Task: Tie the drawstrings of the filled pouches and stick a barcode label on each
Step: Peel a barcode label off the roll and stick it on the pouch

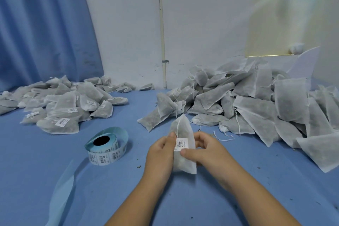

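Blue cloth is covering the desk point(183, 203), and just above its near part two bare forearms are reaching in to hold one filled pouch point(184, 166) upright between them. The left hand point(161, 152) is gripping the pouch's left edge, with its thumb lying on the front beside the drawstring point(177, 124) and its fingers tucked out of sight behind. The right hand point(207, 150) is gripping the right side, its fingers curling round the edge. Its thumb is pressing on the lower right corner of the barcode label point(181, 144), which is sitting on the front of the pouch. To the left, a label roll point(106, 147) is lying on the desk, and a loose strip of backing paper point(62, 189) is trailing towards the near edge. Farther back on the left, a heap of labelled pouches point(64, 104) is spreading out in front of the blue curtain point(45, 24). On the right, a taller heap of pouches point(256, 101), strings hanging loose, is leaning against the white wall point(201, 24).
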`<action>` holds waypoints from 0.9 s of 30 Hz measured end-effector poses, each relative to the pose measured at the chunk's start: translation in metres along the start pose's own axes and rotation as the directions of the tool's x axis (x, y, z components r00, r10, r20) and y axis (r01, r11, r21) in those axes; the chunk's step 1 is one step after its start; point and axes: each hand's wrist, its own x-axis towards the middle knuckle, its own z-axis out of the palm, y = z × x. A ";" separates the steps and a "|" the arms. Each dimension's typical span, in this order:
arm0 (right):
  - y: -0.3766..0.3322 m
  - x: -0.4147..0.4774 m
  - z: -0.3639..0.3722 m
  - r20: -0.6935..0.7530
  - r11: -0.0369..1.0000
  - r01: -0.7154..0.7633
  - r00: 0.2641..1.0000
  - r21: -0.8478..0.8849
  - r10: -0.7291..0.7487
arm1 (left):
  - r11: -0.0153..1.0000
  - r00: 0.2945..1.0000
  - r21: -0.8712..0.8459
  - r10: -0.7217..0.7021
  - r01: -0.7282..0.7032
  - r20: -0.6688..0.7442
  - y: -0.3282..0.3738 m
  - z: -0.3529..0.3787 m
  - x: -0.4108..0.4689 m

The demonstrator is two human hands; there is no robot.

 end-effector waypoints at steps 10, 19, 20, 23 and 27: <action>-0.022 0.007 0.037 0.149 0.972 -0.093 0.987 0.217 0.061 | 0.956 0.983 0.233 0.160 -0.176 0.087 0.066 -0.066 -0.016; -0.054 0.046 0.126 0.145 0.992 0.023 0.989 0.125 -0.041 | 0.981 0.945 0.135 -0.170 0.137 0.279 0.091 -0.171 -0.013; -0.055 0.051 0.137 0.154 0.992 0.015 0.987 0.125 -0.035 | 0.984 0.958 0.112 -0.161 0.137 0.239 0.091 -0.181 -0.008; -0.057 0.065 0.161 0.146 0.995 0.007 0.989 0.095 -0.021 | 0.990 0.986 0.019 -0.140 0.139 0.092 0.090 -0.210 0.012; -0.051 0.079 0.174 0.136 0.999 0.008 0.991 0.053 -0.016 | 0.983 0.988 -0.143 -0.125 0.111 -0.091 0.095 -0.249 0.051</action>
